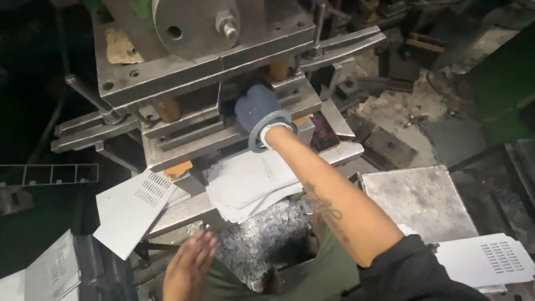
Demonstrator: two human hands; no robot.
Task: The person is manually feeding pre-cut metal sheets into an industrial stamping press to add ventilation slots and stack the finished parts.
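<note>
My right hand (257, 107) wears a blue-grey glove and reaches into the gap of a steel press die (184, 120). Its fingers are hidden inside the gap. A flat metal ring (266, 129) sits around the wrist. Just below the forearm, a stack of pale perforated metal sheets (251, 184) lies on the press bed. My left hand (188, 265) is bare and hovers low near my lap with its fingers spread, holding nothing.
One perforated sheet (129, 209) leans off the bed at the left. A heap of small punched scraps (267, 239) fills the bin below. More sheets lie at the right (490, 259) and bottom left (50, 267). A steel plate (418, 200) stands to the right.
</note>
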